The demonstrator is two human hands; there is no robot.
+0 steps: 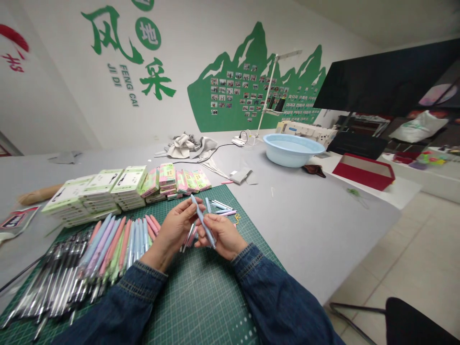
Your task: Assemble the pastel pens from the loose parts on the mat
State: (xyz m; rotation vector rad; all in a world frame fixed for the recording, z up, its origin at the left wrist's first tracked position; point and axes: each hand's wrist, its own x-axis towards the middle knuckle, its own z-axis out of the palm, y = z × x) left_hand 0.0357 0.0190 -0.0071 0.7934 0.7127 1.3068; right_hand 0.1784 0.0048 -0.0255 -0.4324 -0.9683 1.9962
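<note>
Both of my hands hold one pale blue pen over the green cutting mat. My left hand pinches its upper end. My right hand is closed round its lower part. Under the hands lie a few more pens, partly hidden. A long row of pastel pens lies to the left, then a mass of black and clear pens. A few loose pens rest beyond my right hand.
Stacked white and green boxes and small pink and green boxes line the mat's far edge. Further back are crumpled cloth, a pale blue basin and a red box. The table edge drops off to the right; a dark chair is lower right.
</note>
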